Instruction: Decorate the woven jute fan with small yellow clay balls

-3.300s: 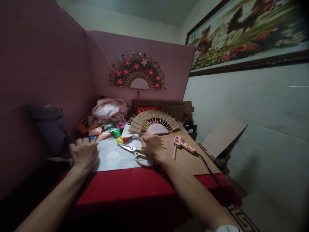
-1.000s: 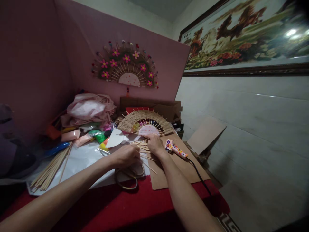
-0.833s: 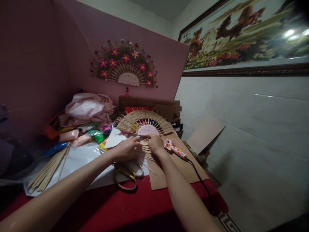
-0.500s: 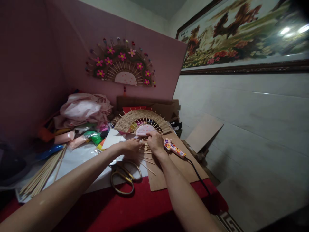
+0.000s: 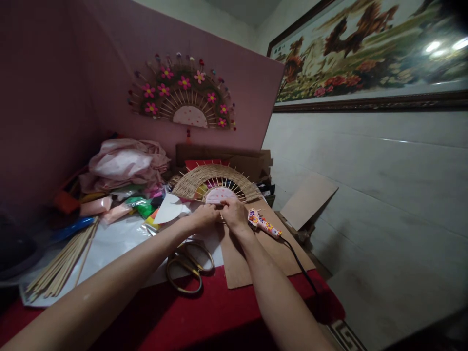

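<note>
Woven fan (image 5: 215,171) is at twelve o'clock on the counter (image 5: 226,312). The left hand (image 5: 205,216) and right hand (image 5: 234,214) meet near its bottom edge, maybe lining up a part; what either grip holds is hidden. Next calls for steady fingers. Scissors (image 5: 196,265) lie at seven o'clock.
</note>
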Available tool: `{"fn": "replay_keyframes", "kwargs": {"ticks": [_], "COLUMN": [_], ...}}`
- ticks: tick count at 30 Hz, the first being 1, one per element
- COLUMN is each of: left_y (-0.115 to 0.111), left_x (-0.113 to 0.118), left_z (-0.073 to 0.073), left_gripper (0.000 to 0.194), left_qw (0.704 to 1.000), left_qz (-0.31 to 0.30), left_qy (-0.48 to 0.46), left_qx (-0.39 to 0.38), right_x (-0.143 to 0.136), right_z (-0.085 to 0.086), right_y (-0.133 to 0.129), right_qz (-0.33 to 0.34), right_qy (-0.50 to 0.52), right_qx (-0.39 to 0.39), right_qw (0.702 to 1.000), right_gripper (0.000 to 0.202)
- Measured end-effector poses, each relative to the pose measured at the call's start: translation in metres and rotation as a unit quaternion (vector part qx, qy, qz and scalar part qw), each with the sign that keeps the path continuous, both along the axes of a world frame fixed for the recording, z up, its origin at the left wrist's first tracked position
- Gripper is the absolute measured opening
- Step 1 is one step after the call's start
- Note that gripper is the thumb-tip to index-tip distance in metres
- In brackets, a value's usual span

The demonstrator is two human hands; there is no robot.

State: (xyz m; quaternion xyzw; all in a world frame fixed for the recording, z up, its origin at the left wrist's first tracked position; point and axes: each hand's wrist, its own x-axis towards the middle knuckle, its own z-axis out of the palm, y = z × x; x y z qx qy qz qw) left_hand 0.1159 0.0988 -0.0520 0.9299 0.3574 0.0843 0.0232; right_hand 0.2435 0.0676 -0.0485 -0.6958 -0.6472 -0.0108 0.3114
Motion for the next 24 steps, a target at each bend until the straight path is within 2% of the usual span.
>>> {"fn": "replay_keyframes", "kwargs": {"ticks": [4, 6, 9, 11, 13, 17, 19, 21, 24], "left_y": [-0.011, -0.015, -0.013, -0.007, -0.002, 0.001, -0.002, -0.005, -0.007], "left_x": [0.005, 0.002, -0.010, -0.018, -0.024, -0.026, -0.025, -0.022, -0.019], "left_z": [-0.005, -0.006, -0.003, 0.001, 0.006, 0.008, 0.003, -0.005, -0.015], "left_gripper": [0.025, 0.024, 0.020, 0.017, 0.012, 0.018, 0.019, 0.019, 0.019], "left_qw": [1.000, 1.000, 0.999, 0.994, 0.963, 0.897, 0.848, 0.811, 0.803], "left_qz": [0.003, 0.004, 0.017, 0.031, 0.051, 0.067, 0.052, 0.034, 0.031], "left_qy": [0.003, -0.009, -0.033, -0.100, -0.255, -0.420, -0.495, -0.526, -0.523], "left_qx": [0.014, 0.014, 0.011, -0.011, -0.067, -0.121, -0.183, -0.252, -0.286], "right_x": [-0.001, -0.001, 0.000, 0.001, 0.001, -0.001, -0.003, -0.005, -0.006], "right_z": [0.001, 0.004, 0.011, 0.016, 0.019, 0.020, 0.018, 0.016, 0.011], "right_y": [-0.001, -0.004, -0.009, -0.012, -0.014, -0.015, -0.015, -0.014, -0.012], "right_qz": [-0.008, -0.022, -0.062, -0.089, -0.103, -0.088, -0.077, -0.063, -0.035], "right_qy": [0.008, 0.023, 0.068, 0.104, 0.132, 0.147, 0.147, 0.154, 0.172], "right_qx": [-0.004, 0.020, 0.118, 0.183, 0.212, 0.202, 0.194, 0.198, 0.235], "right_qw": [1.000, 0.999, 0.989, 0.974, 0.963, 0.964, 0.967, 0.966, 0.956], "right_gripper": [0.034, 0.035, 0.038, 0.041, 0.043, 0.044, 0.044, 0.043, 0.038]}}
